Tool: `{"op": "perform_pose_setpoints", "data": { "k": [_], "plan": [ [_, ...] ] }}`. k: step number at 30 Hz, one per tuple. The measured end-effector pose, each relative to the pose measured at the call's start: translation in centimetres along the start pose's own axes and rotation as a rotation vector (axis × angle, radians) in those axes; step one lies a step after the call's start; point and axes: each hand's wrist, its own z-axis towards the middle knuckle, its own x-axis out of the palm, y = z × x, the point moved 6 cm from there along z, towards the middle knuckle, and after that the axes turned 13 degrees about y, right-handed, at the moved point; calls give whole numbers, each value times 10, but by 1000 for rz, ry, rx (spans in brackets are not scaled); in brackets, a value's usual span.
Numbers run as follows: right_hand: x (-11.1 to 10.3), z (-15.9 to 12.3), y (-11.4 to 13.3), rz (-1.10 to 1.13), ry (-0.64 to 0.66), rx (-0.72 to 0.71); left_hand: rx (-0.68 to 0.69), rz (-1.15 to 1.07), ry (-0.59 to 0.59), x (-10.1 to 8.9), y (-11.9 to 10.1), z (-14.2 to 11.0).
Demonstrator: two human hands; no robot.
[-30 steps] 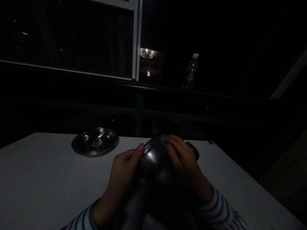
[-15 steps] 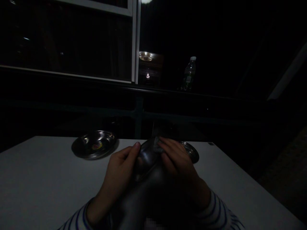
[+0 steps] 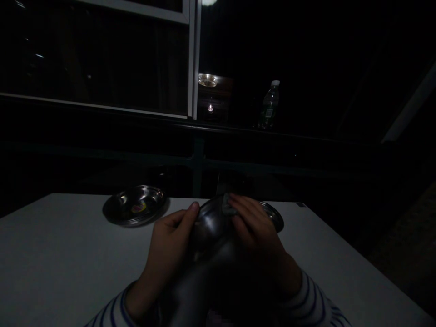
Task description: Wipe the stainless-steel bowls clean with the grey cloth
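Observation:
My left hand (image 3: 173,245) grips the left edge of a shiny metal plate (image 3: 209,223), thumb on top and the fingers out of sight. The plate is tilted up above the table. Under the fingers of my right hand (image 3: 257,227) is a small greyish cloth (image 3: 227,205), pressed against the plate's upper right part. The lower side of the plate is lost in shadow and blur. Behind my right hand, partly covered by it, another metal plate (image 3: 275,217) lies on the table.
Metal dishes, seemingly stacked, with a yellow and pink sticker (image 3: 139,207) in the top dish (image 3: 117,213), stand at the back left of the white table (image 3: 78,259). Beyond the table, a plastic bottle (image 3: 270,106) stands on a dark ledge by the window frame (image 3: 194,59). The room is very dim.
My right hand and the cloth have shifted slightly to the right along the plate. My left hand keeps its hold, and the plate's tilt looks nearly the same.

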Motion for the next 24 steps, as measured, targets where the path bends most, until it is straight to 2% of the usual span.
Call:
{"op": "perform_pose_setpoints", "data": {
  "k": [3, 6, 10, 13, 16, 20, 24],
  "plan": [
    [-5, 0, -10, 78, -18, 44, -29, -85, 5, -3, 1, 2],
    [-9, 2, 0, 62, -19, -31, -70, -176, 41, -2, 9, 6],
    [-9, 3, 13, 19, 63, -120, -139, -310, 108, 2, 21, 11],
    [-12, 2, 8, 17, 81, -125, -197, -413, 147, 4, 27, 14],
    [-15, 1, 2, 27, 73, -105, -233, -496, 120, 2, 29, 15],
    [-11, -1, 13, 28, 105, -139, -253, -538, 108, 5, 29, 13],
    [-9, -1, 23, -1, 60, -178, -244, -499, 118, 9, 30, 10]
  ]
}}
